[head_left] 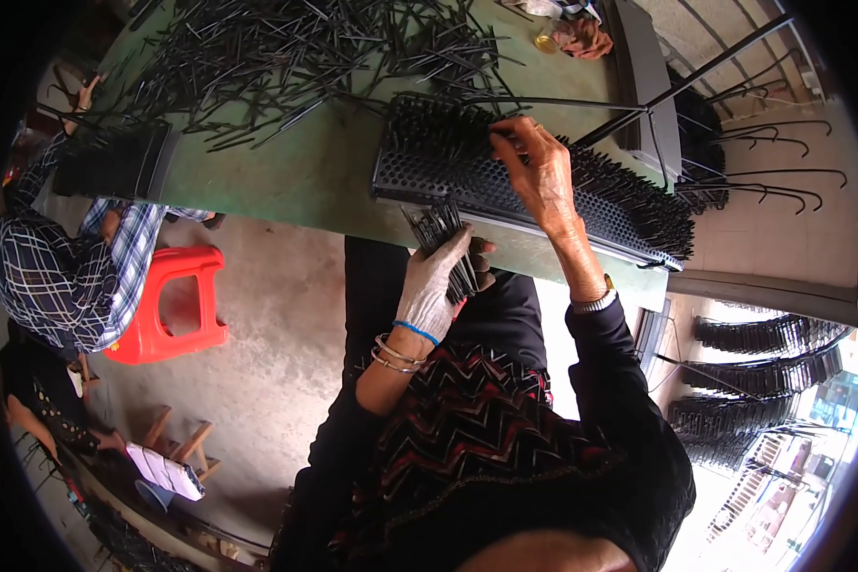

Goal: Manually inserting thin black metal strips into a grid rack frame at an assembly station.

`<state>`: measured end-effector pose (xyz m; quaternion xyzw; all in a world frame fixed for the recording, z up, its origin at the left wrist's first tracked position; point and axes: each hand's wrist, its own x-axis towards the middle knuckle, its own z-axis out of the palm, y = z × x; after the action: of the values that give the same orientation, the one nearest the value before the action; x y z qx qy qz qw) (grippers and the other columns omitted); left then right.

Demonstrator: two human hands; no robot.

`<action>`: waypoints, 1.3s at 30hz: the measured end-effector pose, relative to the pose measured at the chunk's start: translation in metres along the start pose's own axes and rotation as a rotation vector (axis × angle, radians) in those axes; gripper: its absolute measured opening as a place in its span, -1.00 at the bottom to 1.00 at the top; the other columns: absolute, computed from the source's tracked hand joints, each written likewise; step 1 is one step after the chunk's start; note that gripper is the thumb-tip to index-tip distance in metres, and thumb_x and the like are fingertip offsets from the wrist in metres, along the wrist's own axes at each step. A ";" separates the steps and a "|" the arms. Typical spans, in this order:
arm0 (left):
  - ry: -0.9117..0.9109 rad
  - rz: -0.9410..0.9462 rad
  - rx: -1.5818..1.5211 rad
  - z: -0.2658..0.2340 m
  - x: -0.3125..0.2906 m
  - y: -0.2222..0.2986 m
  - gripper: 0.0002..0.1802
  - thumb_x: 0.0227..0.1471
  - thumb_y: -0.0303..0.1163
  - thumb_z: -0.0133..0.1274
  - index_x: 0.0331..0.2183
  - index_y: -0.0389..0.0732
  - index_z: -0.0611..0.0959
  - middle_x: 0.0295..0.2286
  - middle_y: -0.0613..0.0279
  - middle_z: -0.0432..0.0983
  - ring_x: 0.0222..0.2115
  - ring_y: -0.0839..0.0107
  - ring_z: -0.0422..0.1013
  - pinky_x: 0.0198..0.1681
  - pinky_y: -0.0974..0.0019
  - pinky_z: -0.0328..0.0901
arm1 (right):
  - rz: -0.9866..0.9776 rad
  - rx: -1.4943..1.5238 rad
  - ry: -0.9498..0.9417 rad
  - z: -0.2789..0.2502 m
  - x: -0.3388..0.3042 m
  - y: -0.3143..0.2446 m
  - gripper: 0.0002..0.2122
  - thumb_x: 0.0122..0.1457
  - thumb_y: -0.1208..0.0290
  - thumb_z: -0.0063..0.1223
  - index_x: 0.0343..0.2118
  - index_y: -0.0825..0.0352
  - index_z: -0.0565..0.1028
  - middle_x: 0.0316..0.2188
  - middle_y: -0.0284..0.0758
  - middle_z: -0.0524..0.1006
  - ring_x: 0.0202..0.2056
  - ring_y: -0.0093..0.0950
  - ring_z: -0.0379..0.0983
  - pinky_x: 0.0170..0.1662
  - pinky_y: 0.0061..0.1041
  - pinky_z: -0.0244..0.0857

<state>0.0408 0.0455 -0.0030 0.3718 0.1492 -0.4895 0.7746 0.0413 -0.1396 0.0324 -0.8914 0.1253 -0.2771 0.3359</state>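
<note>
My left hand (pixel 434 276), in a white knit glove, is closed around a bundle of thin black rods (pixel 433 223) just off the near edge of the table. Bare, my right hand (pixel 541 176) hovers over a long black perforated rack (pixel 458 178), thumb and fingers pinched together. Whatever sits in that pinch is too small or hidden to make out. Many short black rods (pixel 634 202) stand upright in the rack's holes along its right part and far side. Rows of bare holes show along its near side.
A loose heap of black rods (pixel 286 57) covers the far part of the green table (pixel 257 186). Metal bars (pixel 705 71) cross at the right, near wall hooks (pixel 782 191). At left, a co-worker in plaid (pixel 52 276) sits beside a red stool (pixel 214 324). Filled black racks (pixel 763 372) hang lower right.
</note>
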 end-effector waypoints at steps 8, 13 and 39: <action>-0.048 -0.020 -0.064 -0.001 -0.001 -0.001 -0.83 0.18 -0.35 0.03 -0.21 -0.22 0.57 -0.41 0.12 0.56 -0.45 0.30 0.53 -0.36 0.15 0.52 | -0.141 -0.217 -0.052 0.006 -0.001 -0.003 -0.86 0.08 0.51 0.17 -0.27 0.28 0.56 -0.42 -0.31 0.49 -0.37 -0.37 0.49 -0.34 -0.45 0.35; -0.024 -0.007 -0.049 0.000 -0.003 0.002 -0.84 0.14 -0.35 0.09 -0.27 -0.23 0.60 -0.48 0.15 0.57 -0.53 0.35 0.51 -0.46 0.23 0.50 | -0.172 -0.330 0.022 0.008 -0.004 -0.002 -0.87 0.08 0.44 0.18 -0.29 0.21 0.58 -0.40 -0.35 0.47 -0.34 -0.35 0.45 -0.27 -0.38 0.32; -0.035 0.007 -0.113 -0.005 -0.005 0.004 -0.86 0.08 -0.37 0.15 -0.33 -0.24 0.61 -0.51 0.16 0.57 -0.60 0.39 0.49 -0.58 0.32 0.43 | -0.166 -0.515 0.213 0.024 -0.008 0.007 -0.84 0.09 0.34 0.19 -0.24 0.12 0.64 -0.37 -0.39 0.48 -0.36 -0.42 0.39 -0.27 -0.41 0.19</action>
<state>0.0429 0.0534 -0.0022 0.3193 0.1619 -0.4838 0.7986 0.0484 -0.1289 0.0101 -0.9206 0.1526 -0.3546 0.0594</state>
